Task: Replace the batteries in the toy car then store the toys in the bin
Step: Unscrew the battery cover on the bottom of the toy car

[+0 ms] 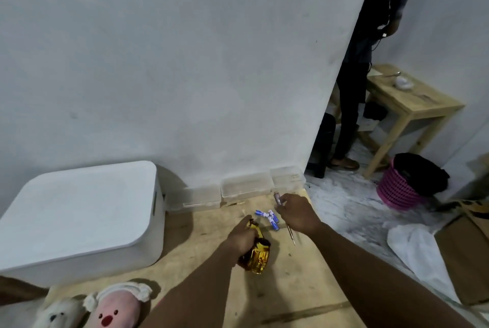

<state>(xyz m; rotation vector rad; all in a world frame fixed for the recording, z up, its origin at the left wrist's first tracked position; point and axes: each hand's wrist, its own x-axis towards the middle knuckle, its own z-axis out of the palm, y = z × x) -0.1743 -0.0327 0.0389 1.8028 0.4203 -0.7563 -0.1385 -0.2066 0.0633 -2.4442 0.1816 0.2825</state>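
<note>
A shiny gold toy car [258,257] rests on the wooden floor board, and my left hand [242,239] grips its upper end. My right hand [297,212] holds a screwdriver [290,233] with a clear handle, its thin shaft pointing down toward the floor. Several blue and white batteries [268,217] lie loose on the board between my two hands. A white storage bin [76,219] with its lid on stands at the left against the wall. Two plush toys, a white one [57,314] and a pink one [117,310], lie at the lower left.
Clear plastic boxes [246,187] line the foot of the white wall. To the right are a marble floor, a pink basket [397,190], a wooden side table [412,105], cardboard [465,248] and a white sheet. A person [352,89] stands in the doorway.
</note>
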